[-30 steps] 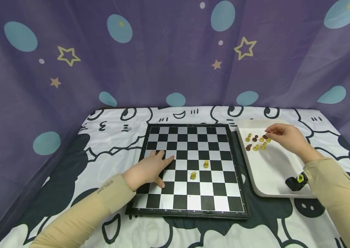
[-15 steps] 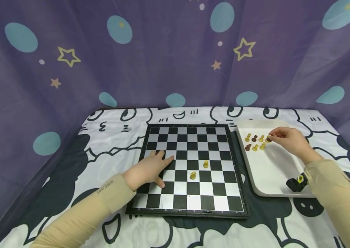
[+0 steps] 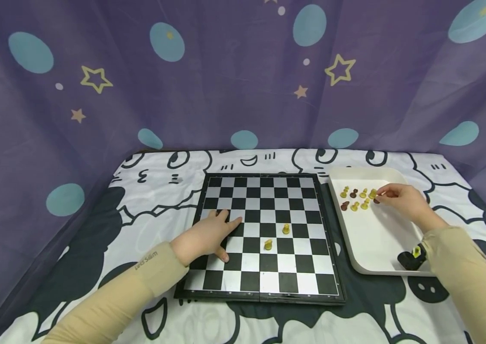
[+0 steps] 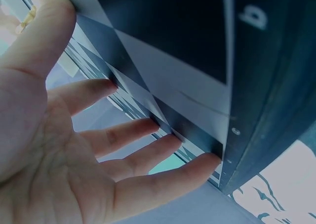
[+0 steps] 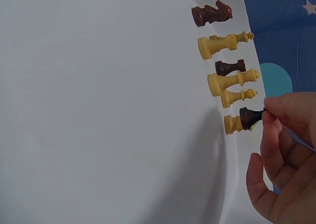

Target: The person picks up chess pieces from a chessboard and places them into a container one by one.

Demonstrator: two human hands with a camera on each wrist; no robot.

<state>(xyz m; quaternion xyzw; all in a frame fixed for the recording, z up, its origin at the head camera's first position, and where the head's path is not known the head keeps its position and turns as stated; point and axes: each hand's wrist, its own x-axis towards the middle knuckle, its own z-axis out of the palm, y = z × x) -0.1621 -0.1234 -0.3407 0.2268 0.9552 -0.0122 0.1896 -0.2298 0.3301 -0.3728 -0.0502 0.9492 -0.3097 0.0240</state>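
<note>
My right hand (image 3: 405, 203) pinches a dark brown chess piece (image 5: 251, 119) between thumb and index finger, its base facing away from the fingers. The fingertips cover its top, so its kind cannot be told. Below it, in the white tray (image 3: 380, 255), stand several yellow pieces and a dark knight (image 5: 212, 13) and dark rook (image 5: 230, 67). My left hand (image 3: 208, 235) lies spread on the left side of the chessboard (image 3: 251, 263), fingertips touching the squares. Two yellow pieces, a knight-like one (image 3: 268, 244) and a pawn-like one (image 3: 286, 229), stand on the board.
The tray stands just right of the board, its low rim (image 3: 346, 229) close to the board's black frame. A cartoon-print cloth (image 3: 156, 229) covers the table. Behind the table hangs a purple curtain (image 3: 243, 86).
My right hand, with the dark piece, has moved a little right and toward me, past the back row of pieces in the tray. My left hand has stayed in place.
</note>
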